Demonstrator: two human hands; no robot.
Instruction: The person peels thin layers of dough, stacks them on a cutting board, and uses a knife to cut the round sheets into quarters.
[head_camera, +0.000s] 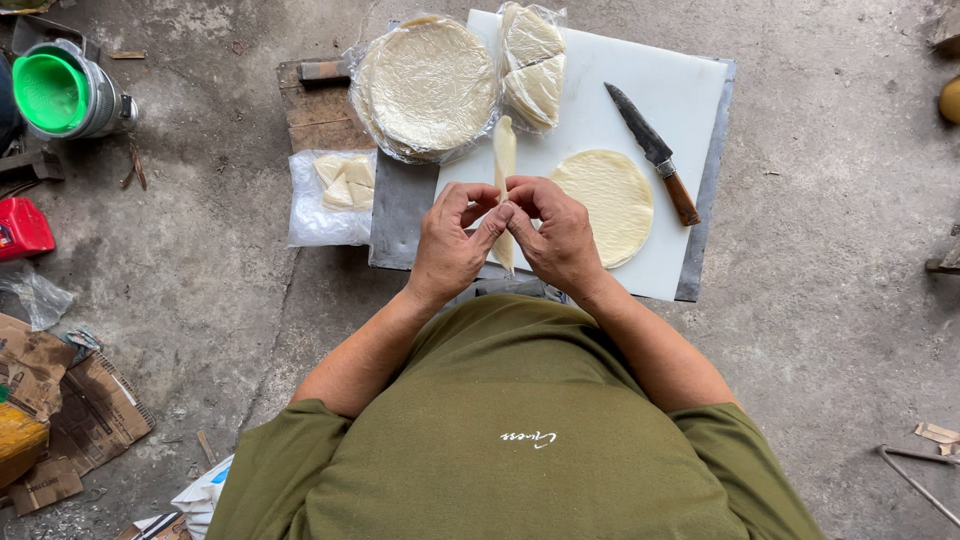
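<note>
Rolled wrapper strip (505, 160) pinched upright between left hand (455, 240) and right hand (555, 235), above white cutting board (690, 90); knife (652, 152) beside round wrapper (610, 200).

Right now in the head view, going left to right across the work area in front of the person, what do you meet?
Green-lined metal container → clear bag of cut pieces → wrapped stack of round wrappers → single round wrapper → knife.
</note>
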